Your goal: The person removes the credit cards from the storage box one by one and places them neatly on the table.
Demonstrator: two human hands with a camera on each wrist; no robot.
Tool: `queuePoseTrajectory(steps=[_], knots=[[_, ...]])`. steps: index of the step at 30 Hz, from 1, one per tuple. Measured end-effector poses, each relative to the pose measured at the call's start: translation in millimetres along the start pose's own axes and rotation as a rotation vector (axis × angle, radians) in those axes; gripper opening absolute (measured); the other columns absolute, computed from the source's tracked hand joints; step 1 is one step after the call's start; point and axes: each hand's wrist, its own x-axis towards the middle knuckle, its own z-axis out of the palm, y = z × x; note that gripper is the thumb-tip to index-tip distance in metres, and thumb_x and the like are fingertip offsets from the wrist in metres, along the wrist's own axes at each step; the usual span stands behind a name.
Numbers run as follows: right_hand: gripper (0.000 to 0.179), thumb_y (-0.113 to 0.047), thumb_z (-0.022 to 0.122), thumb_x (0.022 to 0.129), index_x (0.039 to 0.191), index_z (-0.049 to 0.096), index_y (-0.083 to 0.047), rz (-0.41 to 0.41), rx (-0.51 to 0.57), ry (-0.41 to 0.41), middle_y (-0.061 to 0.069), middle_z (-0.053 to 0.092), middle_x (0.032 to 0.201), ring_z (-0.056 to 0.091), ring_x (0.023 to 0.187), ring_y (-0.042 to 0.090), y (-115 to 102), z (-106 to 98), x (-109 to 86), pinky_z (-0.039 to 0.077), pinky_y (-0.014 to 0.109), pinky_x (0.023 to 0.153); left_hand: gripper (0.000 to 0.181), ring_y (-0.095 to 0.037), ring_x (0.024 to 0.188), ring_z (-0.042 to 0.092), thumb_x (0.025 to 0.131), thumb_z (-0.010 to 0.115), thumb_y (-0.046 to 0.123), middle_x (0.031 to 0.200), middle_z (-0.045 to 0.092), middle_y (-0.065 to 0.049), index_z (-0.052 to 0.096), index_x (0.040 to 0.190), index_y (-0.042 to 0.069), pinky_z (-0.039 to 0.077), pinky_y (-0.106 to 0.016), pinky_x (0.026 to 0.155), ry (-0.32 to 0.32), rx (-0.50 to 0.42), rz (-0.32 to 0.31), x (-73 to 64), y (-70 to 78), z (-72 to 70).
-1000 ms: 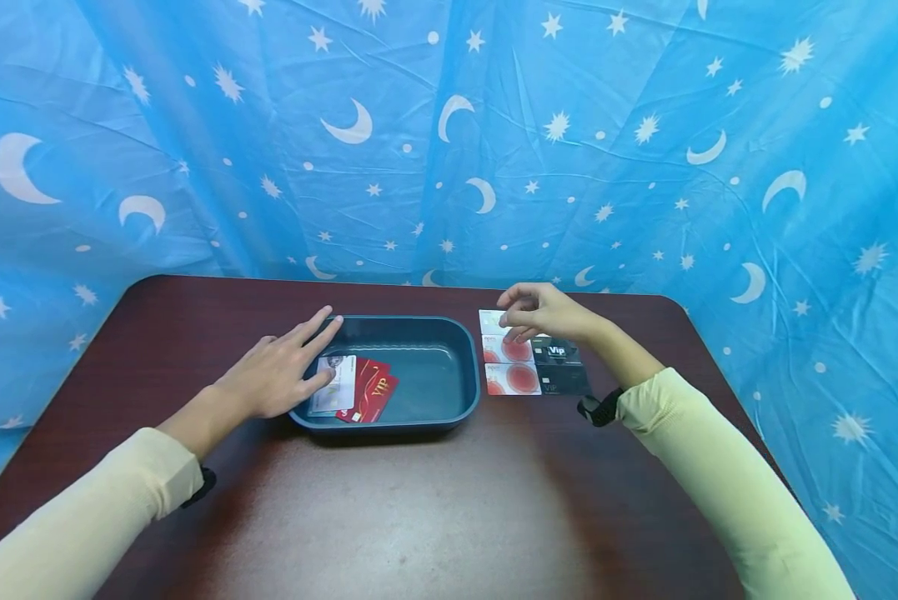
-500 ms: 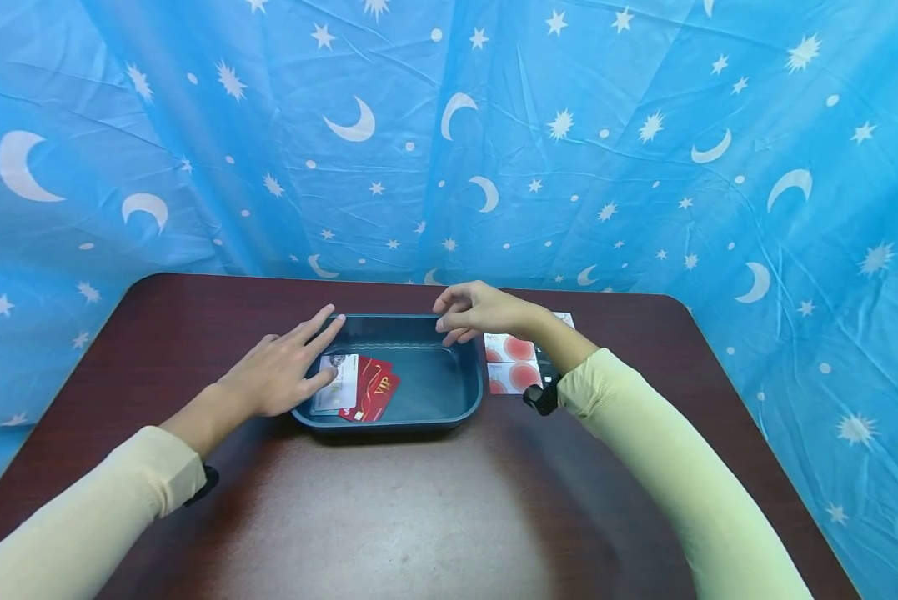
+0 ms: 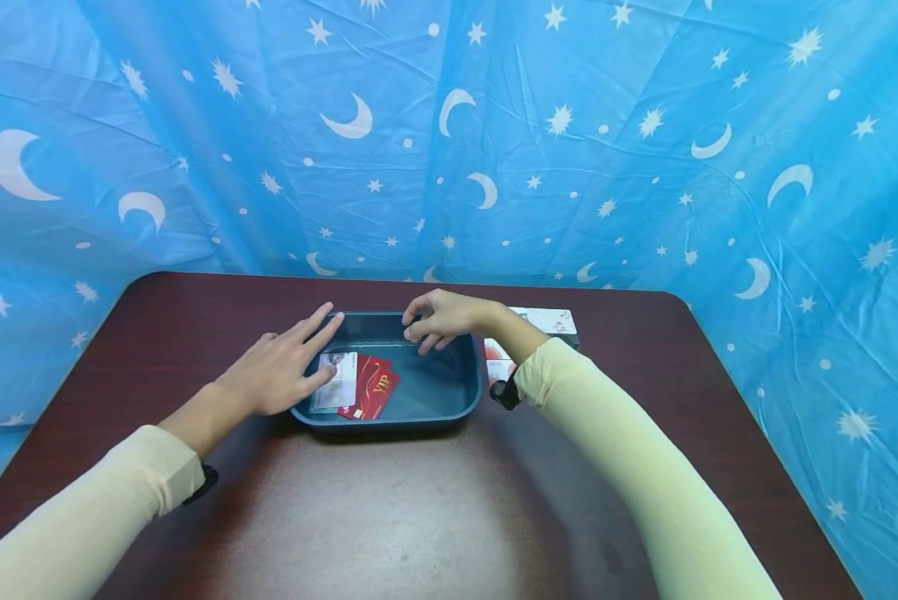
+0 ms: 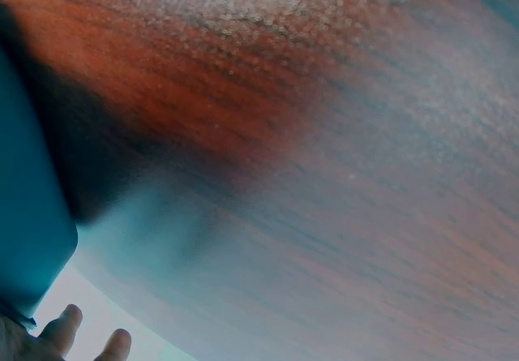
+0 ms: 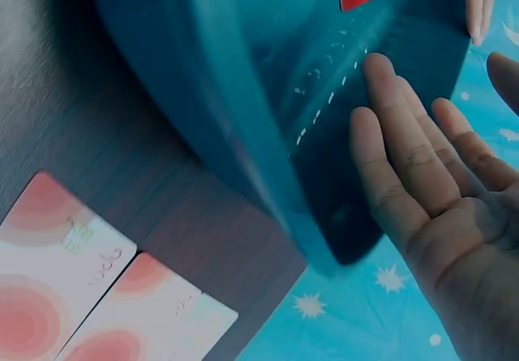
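Observation:
A dark blue rectangular tray point(image 3: 388, 423) stands on the table. My left hand point(image 3: 279, 371) rests at its left rim, fingers straight and spread, with the thumb over the cards inside. Those are a pale card point(image 3: 342, 383) and red VIP cards point(image 3: 373, 390) in the tray's left part. Over the tray's back right part hovers my right hand point(image 3: 444, 318). In the right wrist view its loosely bent fingers point(image 5: 413, 162) hold nothing. Right of the tray lie white-and-pink cards point(image 3: 499, 371), a white card point(image 3: 557, 320) and a black card point(image 3: 573, 342), partly hidden by my right forearm.
The dark brown table point(image 3: 396, 508) ends at a back edge near the tray. Behind it hangs a blue cloth point(image 3: 449, 167) printed with moons and stars. Little but tabletop point(image 4: 284, 150) and the tray's outer wall point(image 4: 28, 191) shows in the left wrist view.
My right hand has travelled left, from above the cards on the table to above the tray. The left hand and the cards in the tray have stayed put.

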Motion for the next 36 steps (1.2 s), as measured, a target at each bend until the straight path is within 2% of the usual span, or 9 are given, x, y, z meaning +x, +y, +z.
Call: queuePoseTrajectory(steps=[9,19,25,30,36], knots=[[0.045,-0.019,0.060,0.100,0.139,0.050,0.000,0.047,0.001,-0.052,0.018,0.064,0.128,0.068,0.109,0.030,-5,18,18.2,0.052,0.042,0.097,0.080,-0.043,0.143,0.031,0.096,0.054,0.047,0.165,0.012,-0.017,0.020,0.160,0.012,0.038,-0.070,0.100,-0.011,0.001,-0.003,0.6,0.0,-1.0],[0.046,-0.024,0.060,0.100,0.141,0.049,-0.006,0.138,-0.053,-0.123,0.012,0.064,0.128,0.066,0.114,0.026,-14,30,29.6,0.052,0.044,0.097,0.079,-0.043,0.143,0.031,0.097,0.053,0.047,0.165,0.012,-0.017,0.020,0.160,0.012,0.037,-0.070,0.100,-0.018,-0.003,-0.002,0.1,0.4,-1.4],[0.046,-0.024,0.059,0.101,0.142,0.048,-0.006,0.146,-0.091,-0.136,0.013,0.064,0.128,0.065,0.114,0.026,-19,33,34.8,0.051,0.045,0.098,0.079,-0.043,0.143,0.033,0.097,0.054,0.046,0.165,0.013,-0.017,0.021,0.159,0.011,0.038,-0.070,0.099,-0.010,-0.005,0.006,-0.2,0.5,-1.5],[0.046,-0.023,0.059,0.101,0.142,0.048,-0.005,0.142,-0.089,-0.137,0.014,0.064,0.126,0.066,0.113,0.027,-21,36,36.8,0.053,0.043,0.096,0.079,-0.042,0.143,0.033,0.096,0.055,0.046,0.165,0.013,-0.017,0.021,0.159,0.011,0.041,-0.068,0.098,-0.001,0.002,0.010,-0.4,-0.2,-1.8],[0.046,-0.022,0.060,0.100,0.141,0.048,-0.004,0.133,-0.078,-0.142,0.016,0.065,0.122,0.069,0.107,0.028,-23,39,40.1,0.054,0.041,0.094,0.080,-0.043,0.142,0.033,0.096,0.055,0.046,0.165,0.014,-0.018,0.021,0.159,0.011,0.039,-0.071,0.098,-0.005,-0.009,0.009,-1.2,-0.6,-2.1]])
